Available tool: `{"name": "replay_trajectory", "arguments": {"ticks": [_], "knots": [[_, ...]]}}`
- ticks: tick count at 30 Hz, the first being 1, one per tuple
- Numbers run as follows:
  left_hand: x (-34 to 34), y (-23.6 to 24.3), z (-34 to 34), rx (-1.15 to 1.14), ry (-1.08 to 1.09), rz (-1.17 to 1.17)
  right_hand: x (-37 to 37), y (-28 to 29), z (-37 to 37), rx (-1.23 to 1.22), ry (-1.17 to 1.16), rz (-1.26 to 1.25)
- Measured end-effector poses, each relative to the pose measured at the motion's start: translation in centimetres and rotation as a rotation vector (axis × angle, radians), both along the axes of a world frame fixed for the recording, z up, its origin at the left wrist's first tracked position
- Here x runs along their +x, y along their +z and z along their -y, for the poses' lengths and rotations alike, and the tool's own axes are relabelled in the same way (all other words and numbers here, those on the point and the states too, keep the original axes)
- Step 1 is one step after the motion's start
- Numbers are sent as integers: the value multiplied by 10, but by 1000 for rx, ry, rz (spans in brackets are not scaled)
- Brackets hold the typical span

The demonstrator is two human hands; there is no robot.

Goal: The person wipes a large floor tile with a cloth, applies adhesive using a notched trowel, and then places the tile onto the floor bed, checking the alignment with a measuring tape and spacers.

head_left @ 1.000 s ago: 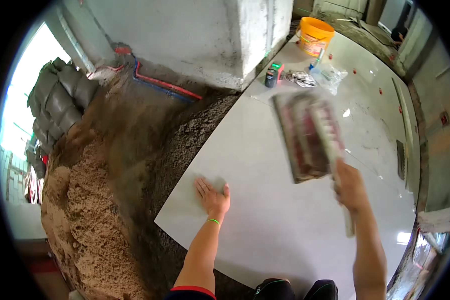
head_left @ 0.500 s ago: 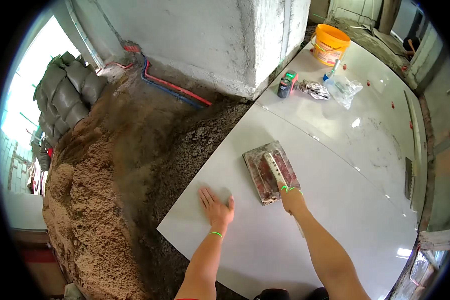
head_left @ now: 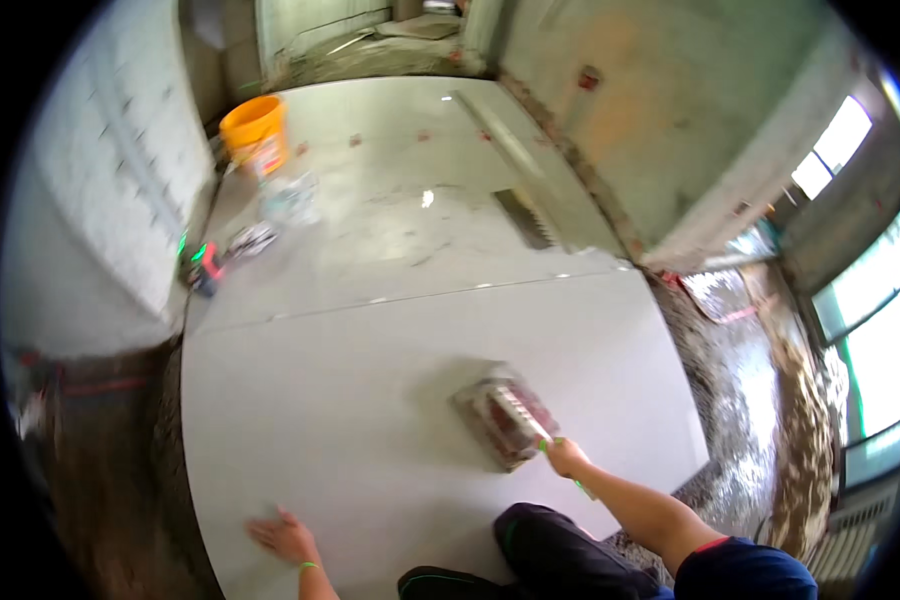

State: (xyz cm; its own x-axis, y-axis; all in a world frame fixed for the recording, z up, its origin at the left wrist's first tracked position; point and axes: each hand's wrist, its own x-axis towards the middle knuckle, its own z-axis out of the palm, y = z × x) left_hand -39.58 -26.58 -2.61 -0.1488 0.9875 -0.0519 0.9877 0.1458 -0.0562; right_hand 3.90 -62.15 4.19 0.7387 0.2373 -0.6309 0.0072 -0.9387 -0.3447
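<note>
- Two hands, well apart: the left hand (head_left: pixel 290 540) spread on the large grey tile (head_left: pixel 310 400), the right hand (head_left: pixel 567 458) wrapped around the float (head_left: pixel 500 420) by its handle.
- The float has shifted rightward over the tile, touching or raised unclear; another area seems worked.

Blur softened the left hand (head_left: pixel 288 540) and the block-shaped tool (head_left: pixel 500 418), whose underside was hidden; the right hand (head_left: pixel 567 458) covered part of its handle (head_left: pixel 517 411). The lower edge cut off the left forearm (head_left: pixel 315 583).
</note>
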Motion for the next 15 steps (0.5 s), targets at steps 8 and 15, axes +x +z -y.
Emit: {"name": "replay_trajectory", "arguments": {"ticks": [8,15], "knots": [[118,64,135,-634,-277,-150,37,36,381,534,-1288,-30],[201,1,263,-489,-276,31,106,249,561,899,-1337,728]]}}
